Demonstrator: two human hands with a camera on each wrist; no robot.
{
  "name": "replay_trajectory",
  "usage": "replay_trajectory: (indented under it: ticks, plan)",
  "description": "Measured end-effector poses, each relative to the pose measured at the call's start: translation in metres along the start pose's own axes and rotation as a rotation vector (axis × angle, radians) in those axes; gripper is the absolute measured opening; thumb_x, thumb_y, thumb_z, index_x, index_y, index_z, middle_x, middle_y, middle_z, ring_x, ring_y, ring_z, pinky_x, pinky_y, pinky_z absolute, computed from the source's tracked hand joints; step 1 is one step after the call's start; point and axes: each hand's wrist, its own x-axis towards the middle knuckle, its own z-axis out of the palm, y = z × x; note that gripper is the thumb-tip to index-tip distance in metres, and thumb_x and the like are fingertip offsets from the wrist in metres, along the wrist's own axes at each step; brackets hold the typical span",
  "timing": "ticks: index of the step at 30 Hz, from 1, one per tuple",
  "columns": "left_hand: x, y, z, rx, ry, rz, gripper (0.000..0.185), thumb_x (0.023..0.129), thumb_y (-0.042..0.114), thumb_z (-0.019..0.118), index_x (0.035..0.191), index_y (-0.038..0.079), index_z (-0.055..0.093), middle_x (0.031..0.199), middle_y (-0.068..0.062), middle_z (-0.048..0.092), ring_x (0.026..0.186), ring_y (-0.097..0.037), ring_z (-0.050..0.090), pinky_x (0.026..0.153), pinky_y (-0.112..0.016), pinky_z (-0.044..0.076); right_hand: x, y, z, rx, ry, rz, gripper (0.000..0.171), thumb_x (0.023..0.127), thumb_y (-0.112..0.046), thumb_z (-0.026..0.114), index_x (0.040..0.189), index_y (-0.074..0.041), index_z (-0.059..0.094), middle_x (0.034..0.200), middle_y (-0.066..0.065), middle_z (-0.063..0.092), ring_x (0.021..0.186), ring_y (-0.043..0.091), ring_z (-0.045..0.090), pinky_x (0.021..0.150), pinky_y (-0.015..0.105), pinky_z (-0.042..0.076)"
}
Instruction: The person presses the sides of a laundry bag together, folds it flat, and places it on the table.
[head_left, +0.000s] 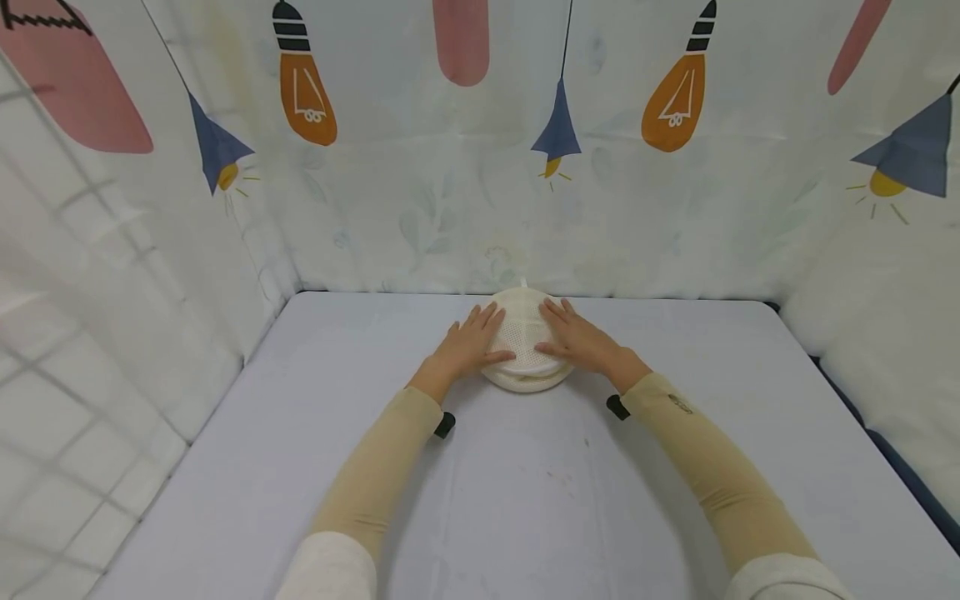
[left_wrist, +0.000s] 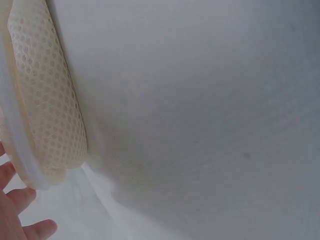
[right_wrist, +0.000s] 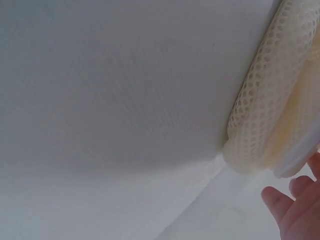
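A round cream mesh pouch (head_left: 527, 343) lies flat on the pale table (head_left: 525, 483) near the back wall. My left hand (head_left: 471, 342) rests on its left half with straight fingers spread. My right hand (head_left: 576, 337) lies flat on its right half the same way. In the left wrist view the mesh pouch (left_wrist: 47, 105) shows edge-on with fingertips (left_wrist: 22, 220) at the lower left. In the right wrist view the pouch (right_wrist: 272, 110) fills the right edge, with fingertips (right_wrist: 290, 205) below it.
A patterned cloth backdrop (head_left: 480, 167) with lamp and bulb prints walls the table at the back and both sides. A dark gap (head_left: 900, 467) runs along the table's right edge. Black wrist straps (head_left: 444, 425) sit under both beige sleeves.
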Motion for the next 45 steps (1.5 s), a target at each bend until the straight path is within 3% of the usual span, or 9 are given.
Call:
replay_trajectory:
  ticks: [11,25,38,45]
  plan:
    - [0.001,0.001,-0.001,0.020,-0.055,0.002,0.093,0.100,0.060,0.054,0.166,0.009,0.012,0.172,-0.011,0.003,0.156,-0.038,0.002,0.117,-0.069,0.017,0.000,-0.001,0.000,-0.008,-0.044,0.002,0.088,0.106,-0.048,0.052,0.163,0.001,0.006,0.171,0.017,-0.001,0.155,0.040,-0.005,0.124,0.055,0.010]
    - [0.000,0.009,0.001,-0.011,-0.119,-0.062,0.097,0.100,0.062,0.052,0.165,0.009,0.004,0.171,-0.010,-0.006,0.155,-0.038,-0.007,0.117,-0.070,0.014,0.003,0.001,0.005,-0.052,-0.075,-0.007,0.091,0.105,-0.048,0.054,0.162,0.003,0.006,0.170,0.019,-0.001,0.155,0.040,-0.002,0.123,0.056,0.013]
    - [0.004,0.013,0.011,0.044,-0.130,-0.096,0.098,0.100,0.062,0.051,0.165,0.007,0.002,0.171,-0.011,-0.005,0.155,-0.041,-0.005,0.117,-0.070,0.017,0.000,0.004,0.010,-0.075,-0.081,-0.012,0.091,0.105,-0.047,0.055,0.162,0.004,0.007,0.170,0.021,0.001,0.155,0.042,0.000,0.122,0.060,0.013]
    - [0.003,0.017,0.008,0.062,-0.140,-0.108,0.098,0.100,0.062,0.052,0.165,0.006,0.003,0.171,-0.012,-0.004,0.155,-0.041,-0.005,0.116,-0.071,0.017,-0.001,0.002,0.009,-0.088,-0.079,-0.011,0.090,0.105,-0.047,0.055,0.162,0.004,0.006,0.170,0.020,0.000,0.155,0.041,-0.001,0.121,0.060,0.013]
